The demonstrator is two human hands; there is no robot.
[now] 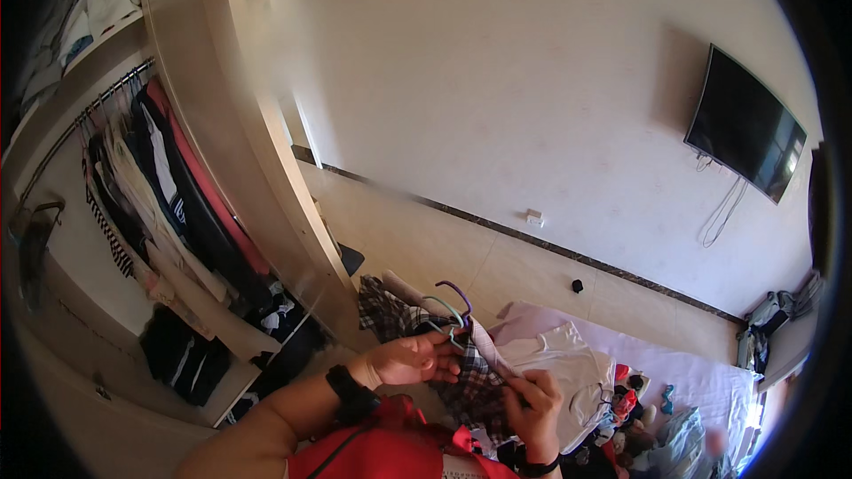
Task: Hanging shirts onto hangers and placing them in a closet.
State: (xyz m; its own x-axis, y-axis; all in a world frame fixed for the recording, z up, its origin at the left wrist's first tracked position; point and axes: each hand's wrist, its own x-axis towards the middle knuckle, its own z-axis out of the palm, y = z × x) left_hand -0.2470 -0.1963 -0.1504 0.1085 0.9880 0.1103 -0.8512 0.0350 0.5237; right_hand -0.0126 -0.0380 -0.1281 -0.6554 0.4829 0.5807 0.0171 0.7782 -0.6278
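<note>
My left hand [416,359], palm turned up, has thumb and fingertips at the neck of a light green clothes hanger [454,311]. Right beside it rises the hook of a purple clothes hanger [459,293]. A dark plaid shirt [476,366] hangs below both hooks. My right hand [536,402] pinches the edge of a pale pink checked garment [491,349], which runs diagonally up to the hooks. The hangers' lower parts are hidden by cloth. A white T-shirt [552,359] lies on the bed just beyond my right hand.
An open wardrobe [193,46] with hanging clothes [160,166] is at left, its side panel near my left arm. The bed [705,352] holds a heap of small clothes [626,412]. On the far wall is a television [745,123]. A small black object [577,286] lies on the floor.
</note>
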